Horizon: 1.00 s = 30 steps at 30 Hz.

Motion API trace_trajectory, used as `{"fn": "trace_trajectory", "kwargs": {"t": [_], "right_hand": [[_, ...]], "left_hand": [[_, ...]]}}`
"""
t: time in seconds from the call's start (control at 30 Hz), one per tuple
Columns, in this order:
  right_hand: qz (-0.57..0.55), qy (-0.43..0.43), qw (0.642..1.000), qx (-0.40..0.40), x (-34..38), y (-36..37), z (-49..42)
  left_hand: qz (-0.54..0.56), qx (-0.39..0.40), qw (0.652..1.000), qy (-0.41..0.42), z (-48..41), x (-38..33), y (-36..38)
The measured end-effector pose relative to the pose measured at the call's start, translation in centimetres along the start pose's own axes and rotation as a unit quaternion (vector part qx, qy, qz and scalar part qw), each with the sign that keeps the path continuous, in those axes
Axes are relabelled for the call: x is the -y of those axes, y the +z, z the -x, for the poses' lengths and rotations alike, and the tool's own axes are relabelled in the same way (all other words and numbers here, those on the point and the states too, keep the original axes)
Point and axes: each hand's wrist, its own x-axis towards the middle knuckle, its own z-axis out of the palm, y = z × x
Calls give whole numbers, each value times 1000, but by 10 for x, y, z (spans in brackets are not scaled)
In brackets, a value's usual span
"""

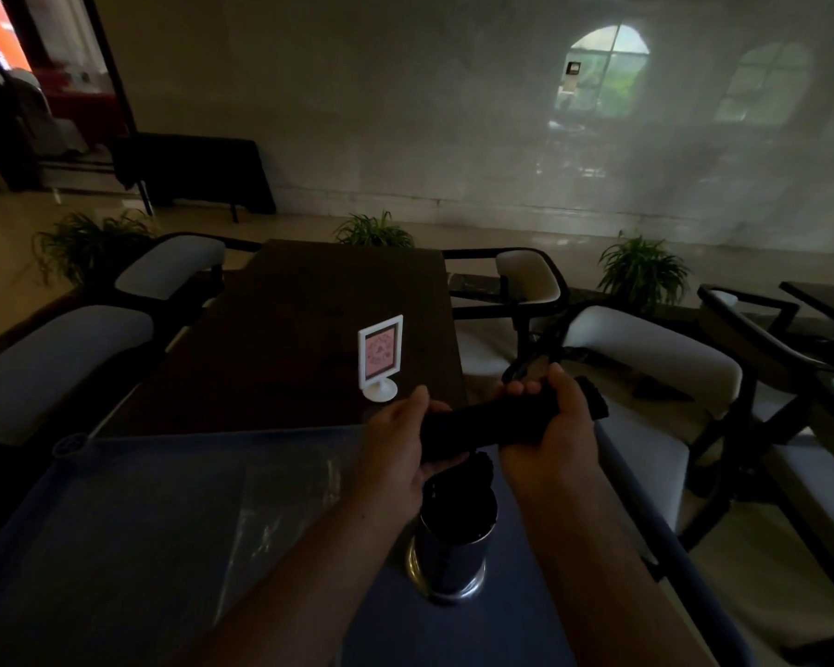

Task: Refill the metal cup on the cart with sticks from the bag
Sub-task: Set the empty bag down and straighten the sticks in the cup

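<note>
A shiny metal cup (pixel 451 556) stands on the blue cart top (pixel 116 522), near its right side, with dark sticks showing inside. Just above the cup I hold a thick bundle of black sticks (pixel 489 421) lying nearly level, tilted up to the right. My left hand (pixel 400 440) grips the bundle's left end and my right hand (pixel 557 426) wraps around its right part. A clear plastic bag (pixel 280 512) lies flat on the cart, left of the cup.
Beyond the cart is a dark wooden table (pixel 309 320) with a small white sign stand (pixel 380 358). White-cushioned chairs (pixel 656 358) flank the table on both sides. Potted plants (pixel 374 231) line the floor by the far wall.
</note>
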Motion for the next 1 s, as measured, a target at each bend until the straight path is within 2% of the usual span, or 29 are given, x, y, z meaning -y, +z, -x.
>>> {"fn": "trace_trajectory", "kwargs": {"t": [0.27,0.5,0.67,0.83,1.0], "right_hand": [[41,-16,998,35,3,0,3],[64,-31,996,49,16,-11,-3],[86,-64,994,10,27,-18,-5],[152,-79,985,-33,26,-32,-6],[302,-138,940,-79,7,-48,-12]], "left_hand": [[-146,-41,988,39,-1,11,-6],[-288,-11,953,92,-7,21,-21],[-291,-11,950,113,-11,31,-30],[-345,-15,924,161,-21,46,-44],[-409,-28,888,206,-35,64,-58]]}}
